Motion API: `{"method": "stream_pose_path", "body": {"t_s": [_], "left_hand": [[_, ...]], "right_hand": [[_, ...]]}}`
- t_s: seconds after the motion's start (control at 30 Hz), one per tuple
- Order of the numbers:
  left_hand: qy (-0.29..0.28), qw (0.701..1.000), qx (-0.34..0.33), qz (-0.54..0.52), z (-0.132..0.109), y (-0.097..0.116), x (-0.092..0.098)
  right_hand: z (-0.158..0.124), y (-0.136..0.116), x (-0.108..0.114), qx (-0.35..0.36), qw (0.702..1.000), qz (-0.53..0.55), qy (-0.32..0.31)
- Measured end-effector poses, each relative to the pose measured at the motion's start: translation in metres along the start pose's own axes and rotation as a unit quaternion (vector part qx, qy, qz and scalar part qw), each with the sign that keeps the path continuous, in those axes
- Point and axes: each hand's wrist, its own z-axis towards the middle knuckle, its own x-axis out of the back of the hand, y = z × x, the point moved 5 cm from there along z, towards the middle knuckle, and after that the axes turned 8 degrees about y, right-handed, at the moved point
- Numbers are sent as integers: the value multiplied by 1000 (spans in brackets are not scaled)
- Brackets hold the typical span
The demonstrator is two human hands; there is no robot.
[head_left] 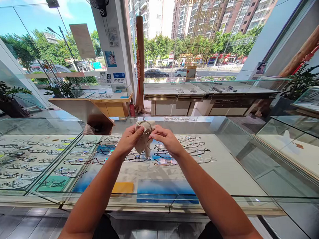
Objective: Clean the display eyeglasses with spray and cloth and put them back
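Both my hands are raised above a glass display counter. My left hand pinches a beige cleaning cloth that is wrapped over one lens of a thin-framed pair of glasses. Opposite it, my right hand has its fingers closed on the other side of the glasses. The cloth hangs down between the two hands and hides part of the frame.
Under the glass lie rows of several glasses on white trays. A wooden mirror stand sits on the counter at the left. More display counters stand behind, by large windows. Potted plants flank both sides.
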Motion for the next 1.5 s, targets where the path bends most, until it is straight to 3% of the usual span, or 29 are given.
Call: {"method": "stream_pose_path", "body": {"t_s": [0.17,0.53,0.6,0.73,0.8,0.97,1.1,1.2,1.27,1.4,1.5], "left_hand": [[9,1000,-19,11,-4,3,-7],[137,985,-91,50,-12,8,-11],[110,990,-76,54,-10,8,-8],[-25,999,-22,28,-5,13,-5],[-51,998,-18,16,-5,16,-5],[13,996,-83,38,-9,20,-14],[81,988,-118,53,-19,18,-23],[125,984,-120,45,-20,18,-20],[113,986,-109,51,-17,18,-13],[20,995,-80,49,-8,17,-5],[22,995,-86,44,-8,16,-6]], "right_hand": [[-1,3,-2,-15,1000,6,-13],[-8,7,-19,-31,998,6,-54],[-7,4,-18,-38,997,20,-58],[-5,-4,-9,-53,996,56,-54],[-4,-5,-6,-67,994,68,-51],[-7,3,-12,-123,985,115,-37],[-10,9,-22,-108,988,105,-45],[-11,9,-27,-103,988,100,-60],[-10,5,-25,-94,989,102,-53],[-7,-3,-15,-80,992,91,-33],[-7,1,-14,-94,990,101,-32]]}}
